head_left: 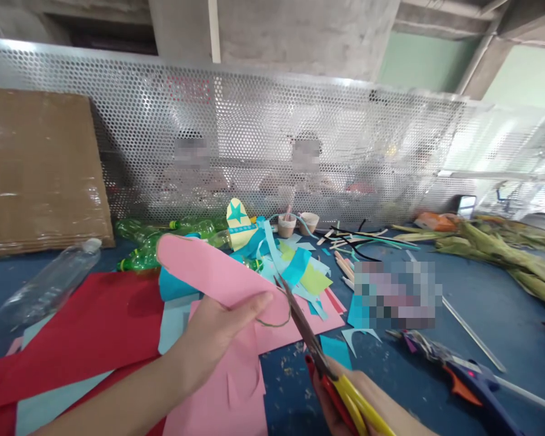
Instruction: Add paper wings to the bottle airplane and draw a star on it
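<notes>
My left hand pinches a long pink paper piece with a rounded end, thumb on top. A dark curved line runs along the piece's lower right end. In my right hand is a pair of scissors with red and yellow handles. The blades are slightly parted, and their tips meet the right edge of the pink piece. Below it lie pink sheets with cut edges. Red sheets and light blue paper are to the left.
A glue gun lies at right, near corn husks. Blue and green scraps cover the middle. Clear and green bottles lie left, before a cardboard sheet. A perforated metal screen stands behind, with people beyond it.
</notes>
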{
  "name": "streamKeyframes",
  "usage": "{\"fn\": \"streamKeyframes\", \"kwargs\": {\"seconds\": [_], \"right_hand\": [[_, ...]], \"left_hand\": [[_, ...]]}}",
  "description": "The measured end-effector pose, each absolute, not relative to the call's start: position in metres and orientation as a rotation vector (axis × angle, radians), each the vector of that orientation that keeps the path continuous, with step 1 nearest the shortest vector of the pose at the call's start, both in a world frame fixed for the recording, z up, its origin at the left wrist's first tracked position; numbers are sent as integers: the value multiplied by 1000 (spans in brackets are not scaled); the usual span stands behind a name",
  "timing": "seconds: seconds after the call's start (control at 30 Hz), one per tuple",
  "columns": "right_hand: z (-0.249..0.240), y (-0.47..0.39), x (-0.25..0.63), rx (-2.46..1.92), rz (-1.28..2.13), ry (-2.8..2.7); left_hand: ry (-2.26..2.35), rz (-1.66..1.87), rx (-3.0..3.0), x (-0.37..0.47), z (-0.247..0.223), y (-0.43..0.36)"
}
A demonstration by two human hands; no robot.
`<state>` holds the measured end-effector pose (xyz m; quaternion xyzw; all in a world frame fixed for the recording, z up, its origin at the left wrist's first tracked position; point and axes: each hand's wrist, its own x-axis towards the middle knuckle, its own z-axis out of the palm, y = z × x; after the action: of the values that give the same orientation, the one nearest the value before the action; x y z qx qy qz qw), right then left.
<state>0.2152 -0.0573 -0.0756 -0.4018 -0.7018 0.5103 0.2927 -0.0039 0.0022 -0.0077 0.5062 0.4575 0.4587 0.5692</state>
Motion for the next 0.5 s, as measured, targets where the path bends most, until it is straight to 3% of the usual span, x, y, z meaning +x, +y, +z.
{"fn": "streamKeyframes", "kwargs": {"seconds": [0.5], "right_hand": [[-48,-66,212,-1162,1298,-1938]], "left_hand": [[1031,1010,1249,-2,-4,-1]]}}
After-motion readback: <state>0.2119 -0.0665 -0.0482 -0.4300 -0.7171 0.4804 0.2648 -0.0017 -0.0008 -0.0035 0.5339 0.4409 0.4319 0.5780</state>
